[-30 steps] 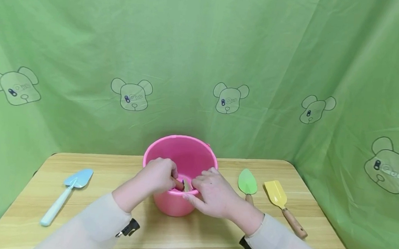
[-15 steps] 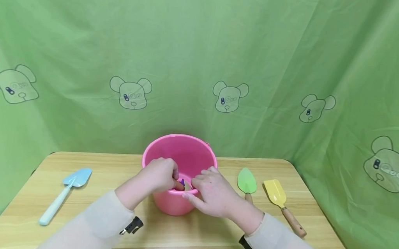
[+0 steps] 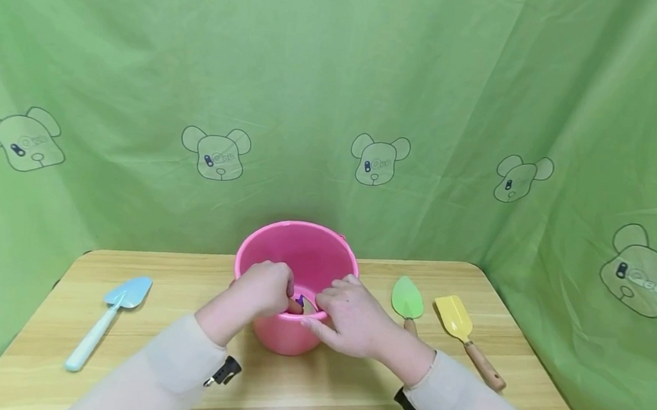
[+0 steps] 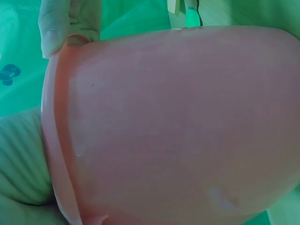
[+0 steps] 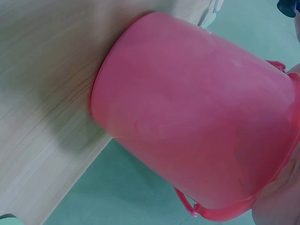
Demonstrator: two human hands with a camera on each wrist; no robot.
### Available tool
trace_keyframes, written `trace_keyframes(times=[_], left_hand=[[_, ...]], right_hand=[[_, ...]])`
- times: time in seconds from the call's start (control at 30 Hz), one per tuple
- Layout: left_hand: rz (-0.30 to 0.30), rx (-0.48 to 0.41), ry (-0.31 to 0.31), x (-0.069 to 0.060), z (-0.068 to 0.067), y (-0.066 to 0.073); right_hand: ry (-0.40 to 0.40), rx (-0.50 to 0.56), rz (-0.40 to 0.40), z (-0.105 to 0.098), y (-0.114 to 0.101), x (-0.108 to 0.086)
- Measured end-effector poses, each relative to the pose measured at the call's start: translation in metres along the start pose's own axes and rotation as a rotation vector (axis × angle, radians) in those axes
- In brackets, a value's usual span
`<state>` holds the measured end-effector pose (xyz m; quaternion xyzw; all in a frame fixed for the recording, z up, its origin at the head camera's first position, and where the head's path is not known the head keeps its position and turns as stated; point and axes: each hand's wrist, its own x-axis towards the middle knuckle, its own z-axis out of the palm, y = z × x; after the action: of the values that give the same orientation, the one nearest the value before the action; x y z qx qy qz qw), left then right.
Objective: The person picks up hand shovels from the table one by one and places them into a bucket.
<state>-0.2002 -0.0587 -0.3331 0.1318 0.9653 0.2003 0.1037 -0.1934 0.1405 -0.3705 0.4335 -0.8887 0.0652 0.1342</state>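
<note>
A pink bucket (image 3: 289, 337) stands upright on the table, its front in full view in both wrist views. My left hand (image 3: 261, 286) reaches over the near-left rim with bent fingers, their tips hidden inside. Just beyond it, a brownish-orange shape (image 3: 295, 307) shows in the bucket; whether this is a wooden handle or a fingertip is unclear. Beside that lie a small purple piece (image 3: 300, 299) and a pale piece (image 3: 309, 306), both mostly hidden. On the near-right rim, my right hand (image 3: 354, 316) grips the edge, thumb outside and fingers inside.
A light blue trowel (image 3: 113, 317) lies on the wooden table (image 3: 183, 284) to the left. Right of the bucket lie a green trowel (image 3: 407, 298) and a yellow shovel (image 3: 454, 318) with wooden handles. A green curtain (image 3: 316, 69) encloses the table's back and sides.
My left hand and forearm have shifted slightly right and deeper into the bucket, and less of the brownish-orange shape shows. My right hand keeps its grip on the rim.
</note>
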Motion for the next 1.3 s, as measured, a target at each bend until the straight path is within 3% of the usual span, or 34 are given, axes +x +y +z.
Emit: trace_keyframes(times=[0.77,1.3], left_hand=[[-0.012,0.108,-0.065,0.006,-0.001,0.0034],[-0.039,0.118,-0.055,0.0057,-0.001,0.0068]], right_hand=[[0.001,-0.013,-0.01,0.0001,0.0,-0.0002],[0.003,-0.011,0.001,-0.0003,-0.0009,0.0001]])
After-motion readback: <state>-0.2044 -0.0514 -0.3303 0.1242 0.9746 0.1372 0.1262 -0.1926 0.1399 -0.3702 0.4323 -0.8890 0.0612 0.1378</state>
